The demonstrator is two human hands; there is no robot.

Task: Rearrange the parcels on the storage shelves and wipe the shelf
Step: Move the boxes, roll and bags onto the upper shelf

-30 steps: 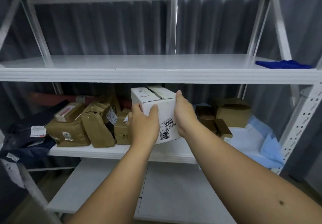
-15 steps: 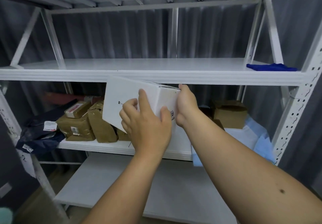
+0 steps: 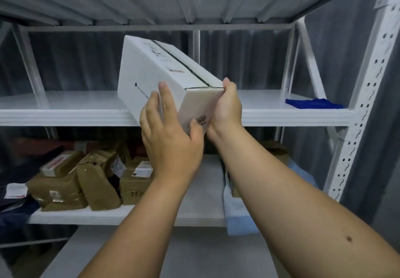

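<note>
A long white parcel box (image 3: 151, 76) is tilted over the front lip of the upper shelf (image 3: 65, 115), far end raised. My left hand (image 3: 171, 134) holds its near left side, fingers straight along the side and thumb on the end face. My right hand (image 3: 227, 108) grips the near right corner, fingers wrapped behind it. A blue cloth (image 3: 313, 103) lies at the right end of the upper shelf. Several brown taped parcels (image 3: 91, 178) sit on the middle shelf (image 3: 129, 217) below.
A dark blue bag (image 3: 13, 202) hangs off the middle shelf's left end. A light blue sheet (image 3: 240, 215) drapes over its right part, with a brown box (image 3: 277, 152) behind my right arm. A perforated white upright (image 3: 359, 115) stands at the right. Another shelf (image 3: 194, 254) lies below.
Both hands have lifted the white box from the middle shelf up to the upper shelf's edge, turning it lengthwise and tilting it. The camera has tilted upward.
</note>
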